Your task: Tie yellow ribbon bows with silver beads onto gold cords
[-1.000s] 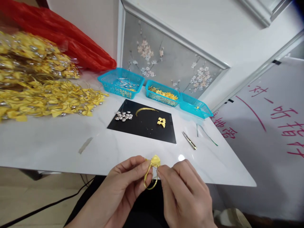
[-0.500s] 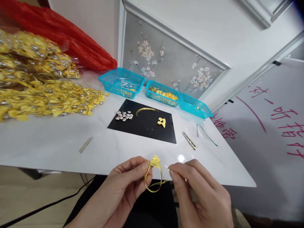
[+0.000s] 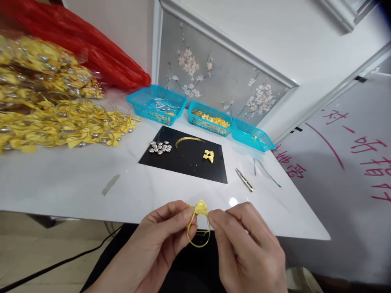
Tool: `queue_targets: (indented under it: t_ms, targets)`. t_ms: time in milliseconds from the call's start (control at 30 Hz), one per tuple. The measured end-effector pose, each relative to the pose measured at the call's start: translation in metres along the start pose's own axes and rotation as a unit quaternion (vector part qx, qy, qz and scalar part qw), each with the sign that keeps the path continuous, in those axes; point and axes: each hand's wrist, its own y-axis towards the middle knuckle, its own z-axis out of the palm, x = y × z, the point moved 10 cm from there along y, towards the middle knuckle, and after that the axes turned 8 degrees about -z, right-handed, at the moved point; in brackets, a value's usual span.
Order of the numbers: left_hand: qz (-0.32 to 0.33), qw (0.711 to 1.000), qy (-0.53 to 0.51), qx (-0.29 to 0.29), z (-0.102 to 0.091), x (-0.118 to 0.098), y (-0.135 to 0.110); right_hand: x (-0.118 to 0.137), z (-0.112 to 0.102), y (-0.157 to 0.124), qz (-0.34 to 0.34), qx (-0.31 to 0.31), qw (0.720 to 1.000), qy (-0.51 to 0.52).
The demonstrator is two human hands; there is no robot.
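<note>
Over the desk (image 3: pixel 70 179), the black mat (image 3: pixel 214 173) with its silver beads (image 3: pixel 160 147) lies as it did half a second ago. The right hand (image 3: pixel 252 244) has changed: it stood off to the right of the looped yellow piece (image 3: pixel 198 246), and now its fingertips are back against that piece's right side. The left hand (image 3: pixel 161 230) keeps its place.

The right hand has thumb and forefinger pinched closed on the piece (whether on a strand or the loop itself is too small to tell), its other fingers curled in. The left hand grips the loop's left side between thumb and fingers, just below the small yellow petal (image 3: pixel 200 206) at the top. Both hands come up from the bottom of the view, angled inward, holding the piece at the desk's near edge, in front of the person's dark-clothed lap (image 3: pixel 195 270).
</note>
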Motion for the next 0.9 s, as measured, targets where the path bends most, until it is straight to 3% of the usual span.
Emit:
queue_targets:
  t_ms: [500,667,767,900]
  targets:
    - [-0.001,1.000,-0.011,-0.009,0.000,0.000,0.001,0.001,0.007,-0.004,-0.022,0.035,0.999,-0.013]
    - [-0.019,1.000,-0.018,-0.013,-0.001,0.004,0.001,0.001,0.000,-0.003,-0.009,0.032,0.999,-0.011]
    - [-0.018,0.999,-0.006,-0.033,-0.005,0.003,0.003,-0.008,-0.008,-0.003,0.039,0.017,0.999,0.012]
    - [0.045,0.996,0.047,-0.058,-0.010,-0.011,0.006,-0.047,-0.004,-0.016,0.207,0.010,0.970,0.128]
